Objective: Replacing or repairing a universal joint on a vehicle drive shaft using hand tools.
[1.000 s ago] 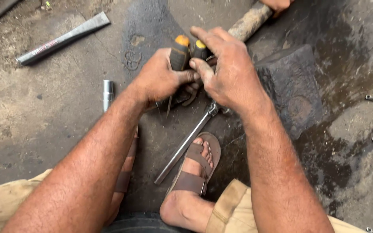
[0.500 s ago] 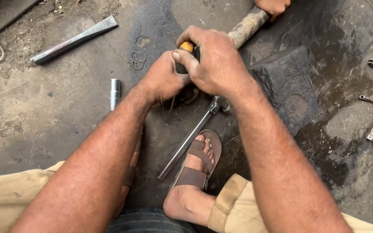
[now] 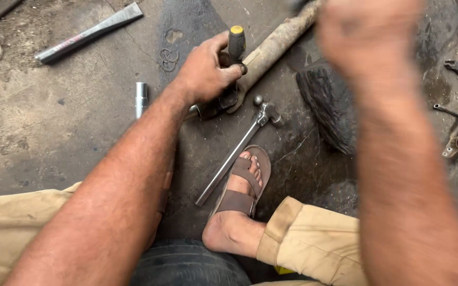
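Screwdriver, black-handled with a yellow cap, stands nearly upright in the head view, wrapped by the closed left hand and pressed against the near end of a rusty shaft that runs off the top edge. Right hand is raised and blurred near the top edge, so its grip cannot be told. Bare concrete floor lies open to the left past a small socket, while a ratchet wrench and a sandalled foot crowd the near side.
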